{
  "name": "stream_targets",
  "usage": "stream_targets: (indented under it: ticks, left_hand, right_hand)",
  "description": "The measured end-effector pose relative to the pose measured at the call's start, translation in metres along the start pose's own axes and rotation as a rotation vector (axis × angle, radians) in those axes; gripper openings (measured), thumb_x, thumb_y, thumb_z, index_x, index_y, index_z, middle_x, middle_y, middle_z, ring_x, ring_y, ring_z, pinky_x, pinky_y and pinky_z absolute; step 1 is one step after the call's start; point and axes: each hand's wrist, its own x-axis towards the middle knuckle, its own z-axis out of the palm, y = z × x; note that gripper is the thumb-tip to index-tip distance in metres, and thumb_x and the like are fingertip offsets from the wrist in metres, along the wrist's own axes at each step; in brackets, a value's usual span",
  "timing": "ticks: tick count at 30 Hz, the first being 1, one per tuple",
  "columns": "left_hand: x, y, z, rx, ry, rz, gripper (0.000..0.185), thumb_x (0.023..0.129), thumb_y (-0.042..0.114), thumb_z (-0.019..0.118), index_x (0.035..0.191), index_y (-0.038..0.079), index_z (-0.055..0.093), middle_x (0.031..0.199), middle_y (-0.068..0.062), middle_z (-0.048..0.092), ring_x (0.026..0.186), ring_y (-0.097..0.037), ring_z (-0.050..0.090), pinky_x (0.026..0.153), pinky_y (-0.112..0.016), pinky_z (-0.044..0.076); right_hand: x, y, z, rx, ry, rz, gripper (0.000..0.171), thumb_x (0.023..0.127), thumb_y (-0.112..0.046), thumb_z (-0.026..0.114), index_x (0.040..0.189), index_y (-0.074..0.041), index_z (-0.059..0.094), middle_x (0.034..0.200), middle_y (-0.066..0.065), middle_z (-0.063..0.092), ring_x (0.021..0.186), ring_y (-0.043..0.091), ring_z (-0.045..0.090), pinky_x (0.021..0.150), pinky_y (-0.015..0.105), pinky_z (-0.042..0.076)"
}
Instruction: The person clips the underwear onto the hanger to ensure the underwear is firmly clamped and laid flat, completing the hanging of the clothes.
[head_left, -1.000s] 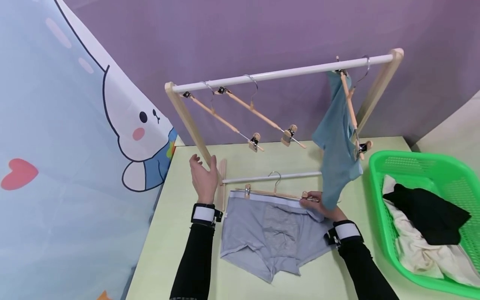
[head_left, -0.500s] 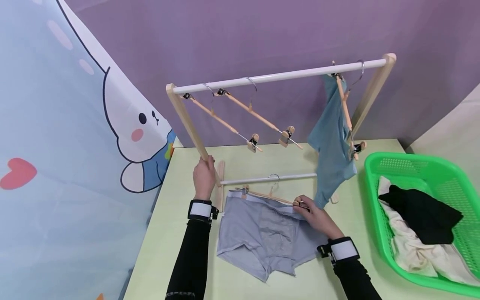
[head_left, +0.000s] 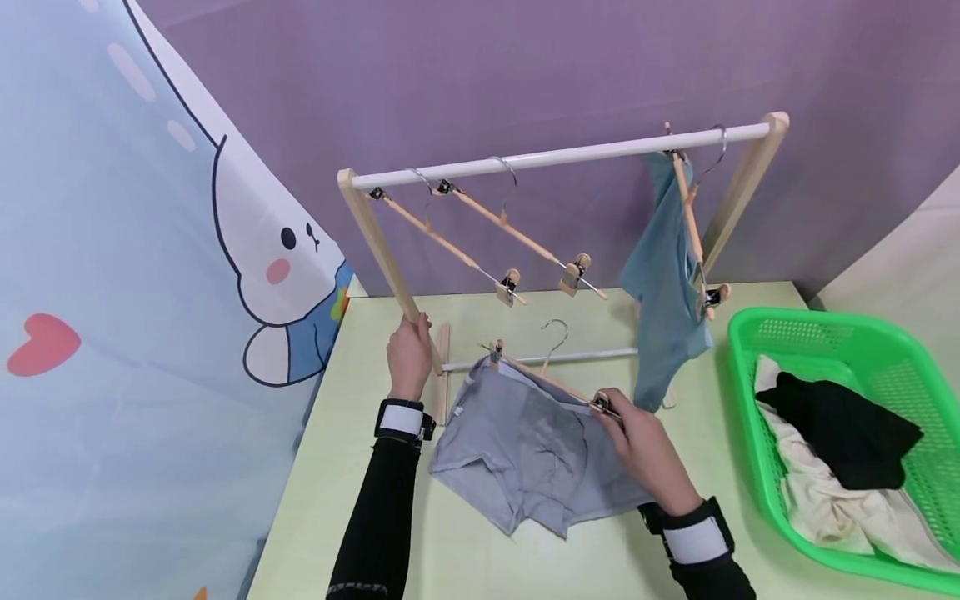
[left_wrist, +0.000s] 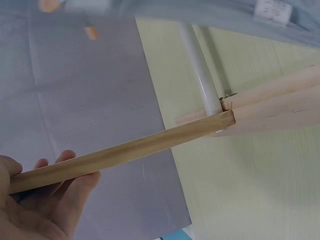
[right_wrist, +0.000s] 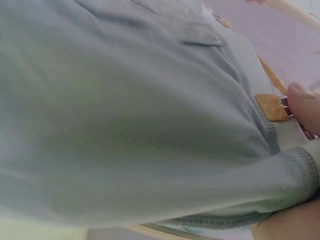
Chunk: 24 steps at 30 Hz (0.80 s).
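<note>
Gray boxer briefs point(head_left: 517, 442), clipped to a hanger point(head_left: 551, 382) over the worktop point(head_left: 307, 500), between left grip point(head_left: 409, 358) curled round a wooden post point(head_left: 378, 246) and right grip point(head_left: 652, 452) pinching the right-hand clip point(right_wrist: 272, 107). Probably light, soft and floppy, so best carried by the stiff hanger. Cannot judge contact with the worktop, nor see the upper right corner behind the fingers.

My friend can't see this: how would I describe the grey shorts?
Find the wooden rack with its white top bar. Below that, the right hand grips a clip hanger carrying the grey shorts. Unlike the blue garment, they aren't hung on the bar.
</note>
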Motion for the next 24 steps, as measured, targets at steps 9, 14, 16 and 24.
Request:
stream_targets:
  ticks: [9, 14, 16, 24]
  left_hand:
    - [0.0, 0.0, -0.002, -0.005, -0.013, -0.006, 0.04, 0.108, 0.031, 0.04, 0.121, -0.001, 0.06, 0.1, -0.017, 0.074, 0.059, -0.026, 0.064, 0.044, -0.033, 0.048]
    - [0.0, 0.0, -0.003, -0.004, -0.015, -0.011, 0.039, 0.108, 0.03, 0.04, 0.121, -0.001, 0.059, 0.099, -0.017, 0.074, 0.055, -0.024, 0.062, 0.041, -0.03, 0.045]
    - [0.001, 0.0, -0.002, -0.006, -0.017, -0.004, 0.039, 0.108, 0.03, 0.04, 0.121, -0.002, 0.059, 0.099, -0.017, 0.074, 0.054, -0.024, 0.062, 0.041, -0.03, 0.045]
    - [0.0, 0.001, -0.002, -0.001, -0.011, 0.002, 0.039, 0.108, 0.031, 0.04, 0.118, -0.001, 0.061, 0.099, -0.015, 0.074, 0.057, -0.025, 0.063, 0.044, -0.032, 0.047]
  right_hand:
    - [0.003, -0.027, -0.052, 0.003, 0.081, 0.017, 0.018, 0.094, -0.001, 0.064, 0.108, -0.011, 0.06, 0.087, 0.002, 0.066, 0.072, 0.009, 0.058, 0.058, 0.027, 0.047]
    - [0.01, -0.037, -0.075, -0.046, 0.18, 0.008, 0.02, 0.093, 0.0, 0.066, 0.11, -0.008, 0.061, 0.081, 0.003, 0.062, 0.061, 0.006, 0.049, 0.052, 0.022, 0.039]
    - [0.012, -0.039, -0.083, -0.063, 0.262, 0.0, 0.022, 0.091, 0.003, 0.067, 0.11, -0.004, 0.062, 0.08, 0.006, 0.062, 0.061, 0.004, 0.048, 0.051, 0.02, 0.038]
    - [0.017, -0.052, -0.103, -0.151, 0.474, 0.05, 0.027, 0.092, 0.001, 0.067, 0.117, 0.003, 0.061, 0.097, 0.02, 0.07, 0.067, 0.021, 0.059, 0.059, 0.013, 0.037]
